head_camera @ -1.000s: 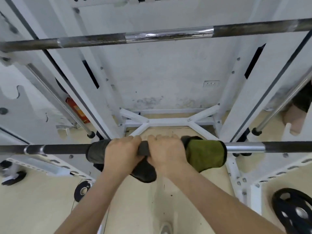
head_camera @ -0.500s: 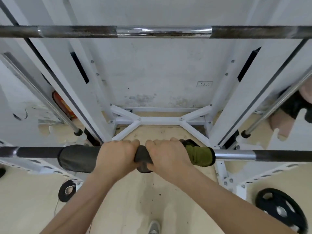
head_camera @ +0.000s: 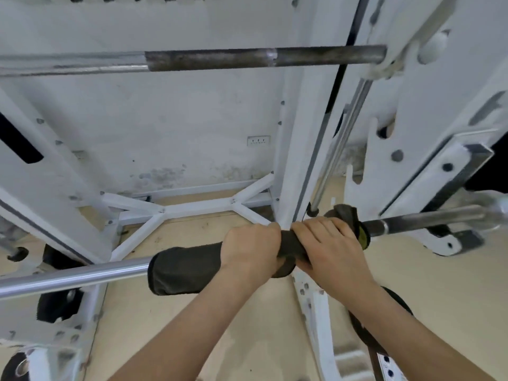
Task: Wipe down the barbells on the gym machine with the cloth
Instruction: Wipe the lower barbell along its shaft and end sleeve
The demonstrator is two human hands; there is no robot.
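Dark cloth (head_camera: 187, 268) wrapped round bar (head_camera: 68, 276) | left hand (head_camera: 250, 246), right hand (head_camera: 330, 243) both clench it | risk: bunched end may snag at rack (head_camera: 428, 105)

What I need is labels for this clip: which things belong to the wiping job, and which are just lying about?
In the job: cloth, wrapped round the lower barbell; left hand and right hand, both gripping it; upper barbell.
Lying about: weight plate on the floor; wall socket; white rack frame.
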